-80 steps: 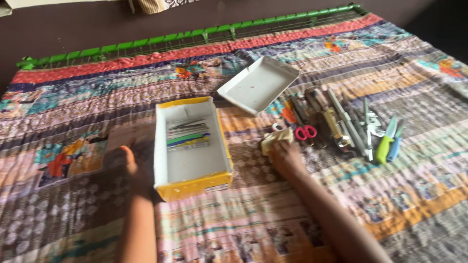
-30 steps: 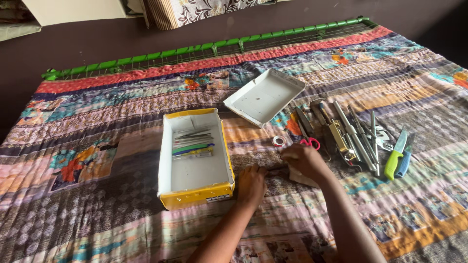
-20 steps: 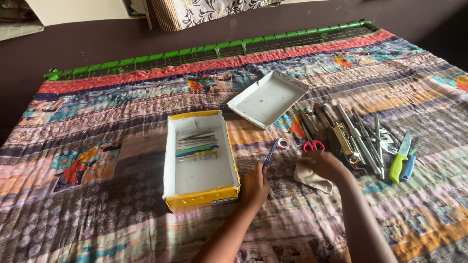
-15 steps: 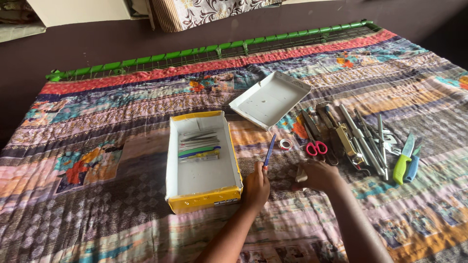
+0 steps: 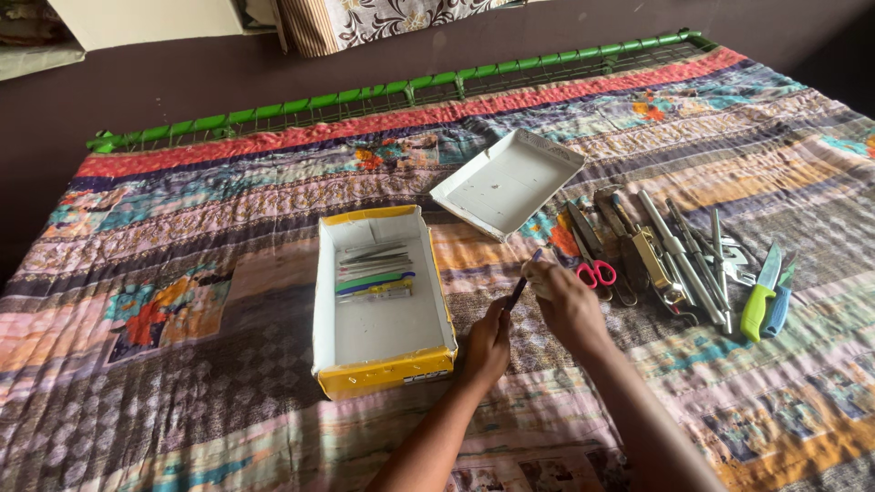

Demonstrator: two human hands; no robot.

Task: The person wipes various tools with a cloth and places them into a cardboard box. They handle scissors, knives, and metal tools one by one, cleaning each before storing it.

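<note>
Quilt covers the bed, green rail along the far edge. Left of centre sits an open yellow box, white inside, with a small stack of thin tools at its far end: grey ones, a green one, a yellow one.

Just right of the box, left hand pinches the near end of a slim dark tool. The tool's long axis runs up and away to the right, tilted, far tip meeting the right hand. Right hand is curled around that far end with something pale in its grip, probably a cloth, mostly hidden. Both hands are closed on the tool, nearly touching each other. The left hand is the one nearer the box; the box's right wall lies just beside it, nothing between.

Beyond the hands, a white lid lies upside down, tilted on the quilt. Right of the right hand: red scissors just beside the knuckles, then a row of metal tools lying roughly parallel, pointing away. Furthest right, a green knife and a blue one, side by side.
</note>
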